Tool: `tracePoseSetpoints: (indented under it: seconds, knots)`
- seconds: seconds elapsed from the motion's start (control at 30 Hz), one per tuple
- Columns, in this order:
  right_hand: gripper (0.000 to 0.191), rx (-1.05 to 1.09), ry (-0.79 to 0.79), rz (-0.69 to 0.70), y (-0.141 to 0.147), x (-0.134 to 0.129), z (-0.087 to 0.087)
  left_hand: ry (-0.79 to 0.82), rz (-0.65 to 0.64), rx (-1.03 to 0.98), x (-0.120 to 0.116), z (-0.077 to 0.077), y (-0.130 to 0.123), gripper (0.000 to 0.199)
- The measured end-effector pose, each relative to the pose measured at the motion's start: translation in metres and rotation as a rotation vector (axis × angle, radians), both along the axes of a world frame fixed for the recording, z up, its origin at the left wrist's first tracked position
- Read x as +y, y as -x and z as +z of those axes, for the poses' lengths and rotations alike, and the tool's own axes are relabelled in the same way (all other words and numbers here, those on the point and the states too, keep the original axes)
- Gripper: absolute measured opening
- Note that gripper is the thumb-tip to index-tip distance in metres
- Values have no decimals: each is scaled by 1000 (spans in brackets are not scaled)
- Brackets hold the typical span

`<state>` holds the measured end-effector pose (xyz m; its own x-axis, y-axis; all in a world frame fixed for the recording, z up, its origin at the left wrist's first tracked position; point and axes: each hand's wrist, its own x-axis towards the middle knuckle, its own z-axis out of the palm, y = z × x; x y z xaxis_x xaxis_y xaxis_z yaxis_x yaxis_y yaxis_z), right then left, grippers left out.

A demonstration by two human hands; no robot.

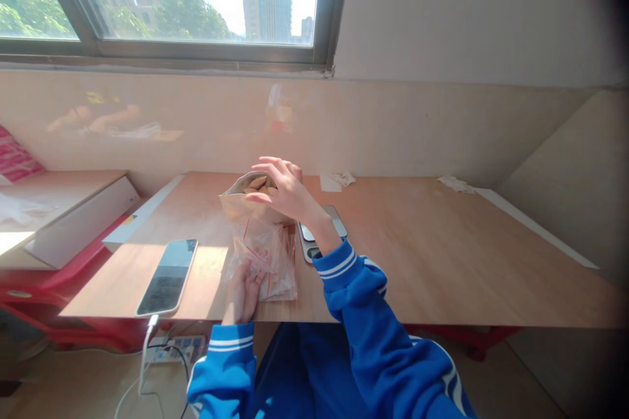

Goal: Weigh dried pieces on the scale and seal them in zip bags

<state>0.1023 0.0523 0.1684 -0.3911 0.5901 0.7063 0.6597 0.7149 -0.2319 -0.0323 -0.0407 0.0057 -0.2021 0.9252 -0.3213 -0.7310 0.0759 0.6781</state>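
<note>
My left hand point(243, 288) has its fingers curled at a clear plastic zip bag point(260, 252) with a red seal line, holding it near the table's front edge. More clear bags point(282, 285) lie beneath it. Behind them stands a tan pouch point(238, 206) with its mouth wide, and light brown, almond-like pieces point(258, 183) show inside. Over the pouch's right side reaches my right hand point(287, 190), fingers apart and arched, with nothing visible between them. Under my right wrist sits a small kitchen scale point(309, 245), partly covered by the bags and my arm.
A phone point(167, 278) with a white charging cable point(147, 347) lies left on the wooden table point(417, 255). Crumpled tissue point(343, 179) and a white paper piece point(330, 183) are at the back. Further left stand a red stool point(63, 301) and another table point(59, 209).
</note>
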Motion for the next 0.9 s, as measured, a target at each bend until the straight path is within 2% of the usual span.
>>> tracePoseSetpoints:
  seconds: [0.1, 0.23, 0.33, 0.43, 0.57, 0.67, 0.8, 0.9]
  knots:
    - [51, -30, 20, -9, -6, 3, -13, -20, 7, 5, 0, 0, -1, 24]
    - [47, 28, 12, -201, 4, 11, -17, -68, -11, 42, -1, -2, -1, 27]
    - [46, 109, 20, -258, 14, 8, -18, -62, 13, 81, -1, -5, 0, 27]
    - [35, 251, 91, -193, 16, -3, -30, -70, 29, 104, -2, -6, 0, 29]
    - [31, 369, 265, 15, 9, -20, -58, -135, -72, 119, -5, -4, -3, 38]
    - [24, 445, 423, 89, 1, -28, -76, -178, -110, 201, -7, -4, -4, 37]
    - [27, 678, 551, 114, -14, -32, -82, -240, -140, 343, -11, -2, -3, 35]
    - [30, 799, 585, 108, -29, -35, -78, -281, -151, 281, -14, 3, -4, 42]
